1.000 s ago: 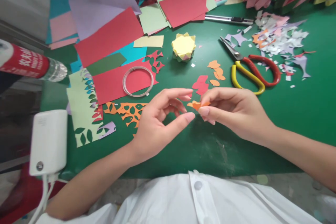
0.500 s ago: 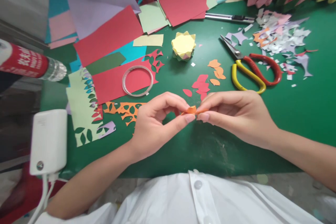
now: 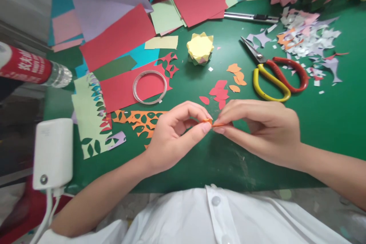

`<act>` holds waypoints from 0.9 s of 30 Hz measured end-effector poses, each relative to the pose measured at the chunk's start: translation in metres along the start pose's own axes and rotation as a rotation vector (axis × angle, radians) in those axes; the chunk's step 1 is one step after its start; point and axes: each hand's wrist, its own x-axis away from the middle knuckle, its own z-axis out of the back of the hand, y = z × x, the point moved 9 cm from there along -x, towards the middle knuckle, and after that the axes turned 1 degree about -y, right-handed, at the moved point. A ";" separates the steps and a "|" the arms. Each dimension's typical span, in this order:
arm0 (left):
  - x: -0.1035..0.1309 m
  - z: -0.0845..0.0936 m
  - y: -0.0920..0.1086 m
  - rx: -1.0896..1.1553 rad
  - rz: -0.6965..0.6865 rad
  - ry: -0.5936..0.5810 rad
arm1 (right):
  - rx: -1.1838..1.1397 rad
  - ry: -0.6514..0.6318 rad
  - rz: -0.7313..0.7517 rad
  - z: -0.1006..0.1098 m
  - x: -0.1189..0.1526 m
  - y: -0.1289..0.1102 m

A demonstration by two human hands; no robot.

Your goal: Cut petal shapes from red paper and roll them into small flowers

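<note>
Two hands meet over the green surface, both pinching one small orange paper piece between thumb and fingertips. Left hand grips its left end, right hand grips its right end; piece held just above the surface, mostly hidden by fingertips, shape hard to tell.

Just beyond the hands: red paper petals lying flat, and orange paper petals a bit farther, right of them. Scissors with one yellow and one red handle lie beyond the right hand, blades closed, pointing away to upper left. Scrap pile of white, lilac and orange cuttings beyond the scissors. Utility knife near the far edge.

Yellow folded paper flower sits upright mid-surface. Tape ring rests on a red sheet with cut-outs on its right end. Orange cut-out strip lies just left of the left hand. Pale green sheet with leaf-shaped holes farther left. White charger at left edge, bottle with red label above it, lying on its side.
</note>
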 end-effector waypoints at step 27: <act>0.002 -0.003 -0.013 0.163 0.040 -0.030 | 0.470 -0.056 0.522 -0.002 0.013 -0.042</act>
